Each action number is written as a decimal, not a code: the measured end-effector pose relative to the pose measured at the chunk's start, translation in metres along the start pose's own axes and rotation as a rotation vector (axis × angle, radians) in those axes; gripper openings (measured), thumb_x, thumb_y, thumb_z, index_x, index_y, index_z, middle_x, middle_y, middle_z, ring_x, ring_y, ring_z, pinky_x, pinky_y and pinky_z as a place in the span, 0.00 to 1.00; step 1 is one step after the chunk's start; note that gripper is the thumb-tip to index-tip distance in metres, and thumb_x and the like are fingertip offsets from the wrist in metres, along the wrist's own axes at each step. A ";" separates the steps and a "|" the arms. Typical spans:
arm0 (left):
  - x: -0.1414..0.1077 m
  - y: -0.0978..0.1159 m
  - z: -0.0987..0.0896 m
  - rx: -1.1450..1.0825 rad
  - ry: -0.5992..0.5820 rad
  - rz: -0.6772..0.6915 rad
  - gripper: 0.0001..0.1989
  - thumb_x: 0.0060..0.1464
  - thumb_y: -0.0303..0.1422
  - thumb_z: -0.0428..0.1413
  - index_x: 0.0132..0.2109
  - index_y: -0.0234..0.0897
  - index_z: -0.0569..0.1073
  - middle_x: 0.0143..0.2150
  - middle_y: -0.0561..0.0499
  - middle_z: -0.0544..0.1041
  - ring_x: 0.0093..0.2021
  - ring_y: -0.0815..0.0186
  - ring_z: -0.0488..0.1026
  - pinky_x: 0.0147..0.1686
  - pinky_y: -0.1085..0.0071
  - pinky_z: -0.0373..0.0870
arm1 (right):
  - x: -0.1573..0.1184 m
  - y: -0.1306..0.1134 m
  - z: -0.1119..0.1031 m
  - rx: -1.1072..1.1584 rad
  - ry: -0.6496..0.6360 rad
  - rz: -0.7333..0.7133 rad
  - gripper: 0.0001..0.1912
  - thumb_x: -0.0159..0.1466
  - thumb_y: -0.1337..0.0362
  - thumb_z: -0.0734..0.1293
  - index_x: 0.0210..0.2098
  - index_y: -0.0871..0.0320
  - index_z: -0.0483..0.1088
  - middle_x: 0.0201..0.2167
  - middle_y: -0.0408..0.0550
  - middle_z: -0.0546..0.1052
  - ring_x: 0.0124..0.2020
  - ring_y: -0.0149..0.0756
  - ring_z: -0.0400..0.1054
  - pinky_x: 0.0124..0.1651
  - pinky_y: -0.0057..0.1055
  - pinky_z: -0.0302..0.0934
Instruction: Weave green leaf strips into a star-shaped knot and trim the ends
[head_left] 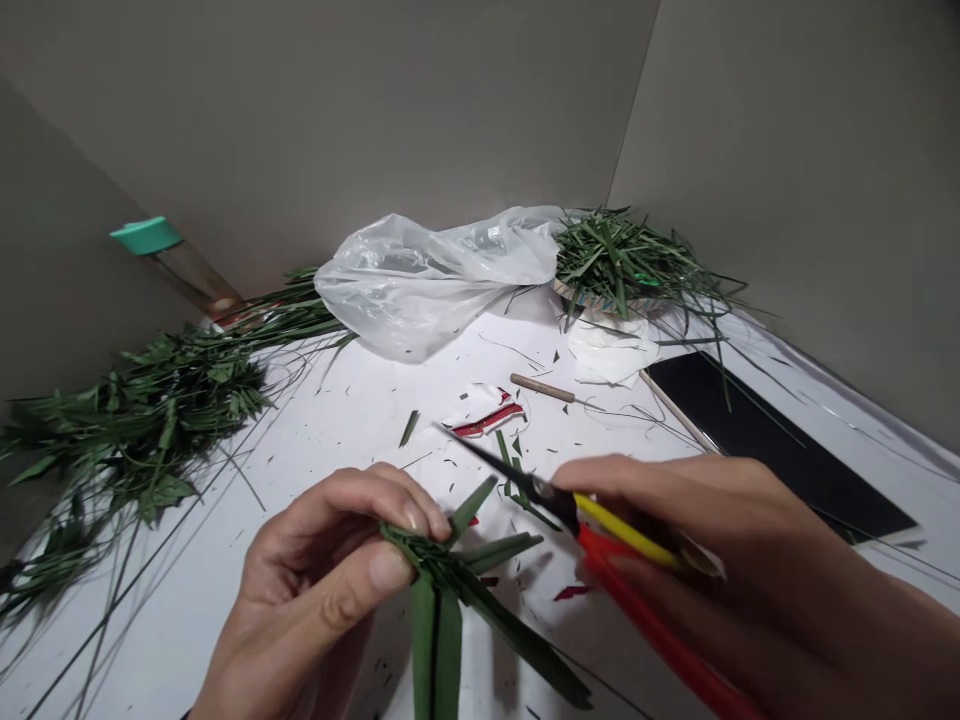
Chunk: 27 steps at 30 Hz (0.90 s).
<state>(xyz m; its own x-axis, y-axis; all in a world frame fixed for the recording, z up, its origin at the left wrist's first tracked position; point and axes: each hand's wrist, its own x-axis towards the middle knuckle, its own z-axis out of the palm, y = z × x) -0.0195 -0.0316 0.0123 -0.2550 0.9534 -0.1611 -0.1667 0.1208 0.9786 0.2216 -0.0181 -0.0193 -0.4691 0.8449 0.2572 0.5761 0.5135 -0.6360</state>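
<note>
My left hand [330, 580] pinches a green woven leaf piece [442, 575] between thumb and fingers, near the lower middle of the view. Several folded leaf strips stick out of it to the right and downward. On the right, my right hand [720, 560] is wrapped round scissors [637, 590] with red and yellow handles. Their dark blades look closed and point up and left, above the leaf piece. The lower fingers of the left hand are hidden behind its thumb and the leaf.
Green leaf bundles [172, 410] line the left side. Behind stand a bottle with a teal lid [146, 236], a plastic bag [420, 280] and a heap of cut leaves [622, 250]. A wooden-handled tool [541, 388], scraps and a black tablet-like object [780, 440] lie on the white table [300, 440].
</note>
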 end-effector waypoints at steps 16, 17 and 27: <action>-0.012 -0.001 -0.007 -0.016 -0.190 -0.111 0.07 0.53 0.38 0.63 0.33 0.41 0.75 0.25 0.53 0.69 0.23 0.69 0.64 0.22 0.76 0.63 | 0.028 0.008 0.012 -0.406 -0.241 0.187 0.08 0.71 0.64 0.58 0.45 0.56 0.68 0.39 0.53 0.74 0.38 0.47 0.71 0.39 0.43 0.65; -0.011 0.000 -0.006 0.009 -0.174 -0.126 0.08 0.53 0.39 0.63 0.33 0.40 0.75 0.25 0.53 0.68 0.23 0.70 0.62 0.21 0.77 0.61 | 0.029 0.008 0.013 -0.407 -0.233 0.187 0.08 0.71 0.65 0.58 0.44 0.56 0.69 0.38 0.53 0.74 0.37 0.46 0.71 0.39 0.42 0.65; 0.000 -0.012 -0.004 0.246 -0.225 0.000 0.12 0.55 0.41 0.62 0.30 0.39 0.71 0.24 0.57 0.62 0.24 0.70 0.56 0.22 0.76 0.54 | 0.029 -0.020 0.011 -0.082 -0.128 0.094 0.13 0.70 0.60 0.63 0.53 0.53 0.67 0.44 0.45 0.75 0.43 0.34 0.70 0.48 0.32 0.65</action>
<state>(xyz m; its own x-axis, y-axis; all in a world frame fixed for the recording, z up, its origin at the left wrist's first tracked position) -0.0214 -0.0345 0.0002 -0.0336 0.9872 -0.1559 0.0752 0.1580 0.9846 0.1888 -0.0060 -0.0073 -0.4888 0.8665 0.1010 0.6717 0.4477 -0.5903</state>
